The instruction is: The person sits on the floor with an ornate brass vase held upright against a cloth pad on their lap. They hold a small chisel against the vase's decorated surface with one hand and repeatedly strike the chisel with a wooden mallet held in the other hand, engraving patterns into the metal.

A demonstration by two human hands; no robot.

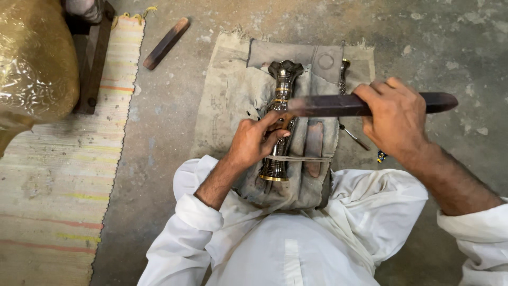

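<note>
Far left, a striped woven rug [53, 175] and a shiny gold embossed metal vessel [32, 58]; a loose dark flat wooden stick [166, 43] lies on the grey concrete floor [159, 132], well apart from the work. Centre: a dark fluted metal vase with brass bands [279, 106] lies on a worn grey cloth pad [227, 90] across the person's lap, long axis running away from the body, flared mouth at the far end, base near the body. Left hand [254, 143] rests on the vase's middle, fingers curled, fingertips pinching something small against it; what exactly, cannot tell. Right hand [397, 119] is closed around a long dark flat wooden bar [328, 105], held crosswise, at right angles to the vase, its blurred left end just over the vase body near the left fingertips. Thin metal tool [353, 136] lies on the cloth under the right hand.
</note>
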